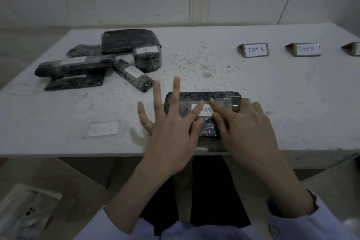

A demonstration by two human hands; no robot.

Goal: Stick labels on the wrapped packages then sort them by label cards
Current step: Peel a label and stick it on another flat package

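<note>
A dark wrapped package [224,98] lies near the table's front edge with a white label [205,110] reading "TIM" on top. My left hand [171,128] is spread flat, its index finger and thumb pressing the label's left part. My right hand [245,124] presses straight fingers on the label's right end and the package. Label cards stand at the back right: "TIM A" [255,50], "TIM B" [306,49], and a third card [353,48] cut off by the frame edge.
Several dark wrapped packages lie in a pile [101,60] at the back left, some labelled "TIM A" [134,72] and "TIM C" [147,50]. A peeled backing sheet [103,128] lies left of my hands, another [23,88] at the far left. The white table [272,103] ends just below my hands.
</note>
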